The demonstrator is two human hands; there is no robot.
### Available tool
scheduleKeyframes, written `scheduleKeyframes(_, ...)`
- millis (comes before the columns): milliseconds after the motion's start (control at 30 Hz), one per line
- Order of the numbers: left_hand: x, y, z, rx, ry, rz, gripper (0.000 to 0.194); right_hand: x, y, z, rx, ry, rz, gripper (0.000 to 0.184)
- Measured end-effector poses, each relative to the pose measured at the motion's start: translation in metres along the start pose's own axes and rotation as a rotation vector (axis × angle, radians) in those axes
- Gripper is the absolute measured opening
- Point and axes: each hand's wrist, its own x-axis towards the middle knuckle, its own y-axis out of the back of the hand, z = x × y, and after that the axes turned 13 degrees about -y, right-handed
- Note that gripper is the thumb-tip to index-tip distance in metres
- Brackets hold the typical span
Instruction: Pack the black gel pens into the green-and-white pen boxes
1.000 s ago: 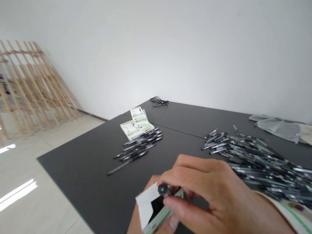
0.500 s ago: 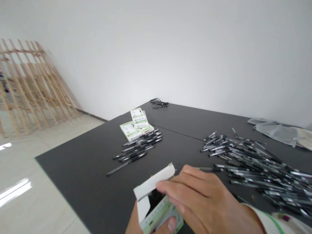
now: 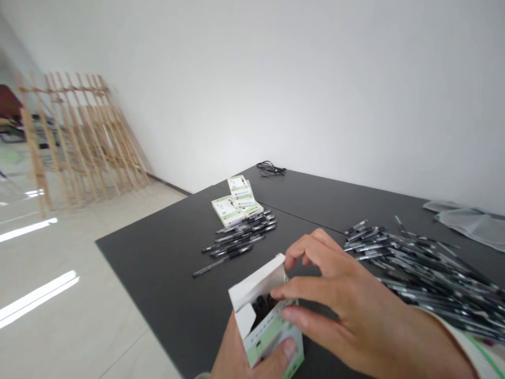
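Observation:
My left hand (image 3: 232, 352) is wrapped round a small white-and-green cardboard pen box (image 3: 276, 337), its thumb lying across the printed front. The box is tilted, with its top flap (image 3: 258, 281) raised and dark pen ends (image 3: 260, 306) showing inside. Over the opening is my right hand (image 3: 343, 300), fingers spread apart. One fingertip is at the mouth by the pen ends, another is near the flap's right corner, and the thumb touches the front rim. Whether the fingertip presses a pen cannot be made out.
A small group of black pens (image 3: 240, 234) lies ahead on the black table (image 3: 158, 263), beside several green-and-white boxes (image 3: 240, 197). To the right is a large heap of pens (image 3: 426, 273). Behind are a coiled black cable (image 3: 270, 168) and translucent bags (image 3: 465, 221). Wooden frames (image 3: 87, 137) lean at the wall.
My right hand has lifted off the box top, its fingers spreading from a flatter, closer pose. The flap stands higher and more pen ends show. The view has shifted left.

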Motion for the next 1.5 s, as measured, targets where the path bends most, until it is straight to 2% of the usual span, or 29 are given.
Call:
scheduleKeyframes(100,0.006,0.016,0.007,-0.047,0.006,0.081,0.059,0.012,0.015,0.006,0.118,0.013,0.054,0.014)
scheduleKeyframes(200,0.011,0.035,0.01,-0.032,-0.015,0.185,0.045,0.042,0.011,0.035,0.052,-0.017,0.041,0.015)
scheduleKeyframes(267,0.014,0.046,0.009,0.027,-0.029,0.25,0.045,0.069,-0.013,0.063,-0.1,-0.053,-0.074,0.016)
scheduleKeyframes(400,0.016,0.059,-0.001,0.098,0.003,0.346,0.063,0.113,-0.095,0.103,-0.391,0.014,-0.234,0.042)
scheduleKeyframes(500,0.018,0.063,-0.011,0.062,0.03,0.337,0.074,0.127,-0.139,0.105,-0.498,0.019,-0.258,0.041)
scheduleKeyframes(567,0.02,0.065,-0.017,0.005,0.056,0.311,0.077,0.128,-0.149,0.1,-0.51,0.016,-0.248,0.036)
scheduleKeyframes(633,0.022,0.066,-0.021,-0.036,0.076,0.288,0.078,0.127,-0.146,0.096,-0.522,0.028,-0.267,0.031)
scheduleKeyframes(767,0.023,0.069,-0.028,-0.053,0.064,0.289,0.07,0.124,-0.124,0.099,-0.544,0.021,-0.365,0.018)
scheduleKeyframes(867,0.022,0.07,-0.031,-0.049,0.054,0.287,0.065,0.123,-0.112,0.104,-0.578,-0.037,-0.447,0.018)
scheduleKeyframes(967,0.021,0.07,-0.033,-0.056,0.044,0.266,0.063,0.119,-0.109,0.103,-0.632,-0.1,-0.493,0.018)
scheduleKeyframes(1133,0.021,0.063,-0.029,-0.052,0.047,0.223,0.068,0.109,-0.111,0.094,-0.654,-0.124,-0.471,0.015)
scheduleKeyframes(1200,0.021,0.058,-0.027,-0.045,0.043,0.208,0.069,0.109,-0.103,0.093,-0.627,-0.119,-0.438,0.014)
scheduleKeyframes(1267,0.02,0.053,-0.025,-0.047,0.028,0.183,0.07,0.108,-0.085,0.092,-0.597,-0.111,-0.392,0.013)
scheduleKeyframes(1367,0.019,0.045,-0.021,-0.073,-0.008,0.12,0.07,0.098,-0.044,0.081,-0.348,-0.149,-0.249,0.014)
scheduleKeyframes(1433,0.02,0.04,-0.015,-0.083,-0.027,0.066,0.067,0.083,-0.017,0.063,-0.011,-0.2,-0.106,0.015)
scheduleKeyframes(1500,0.023,0.035,-0.007,-0.079,-0.055,-0.001,0.059,0.064,0.001,0.04,0.326,-0.203,0.026,0.01)
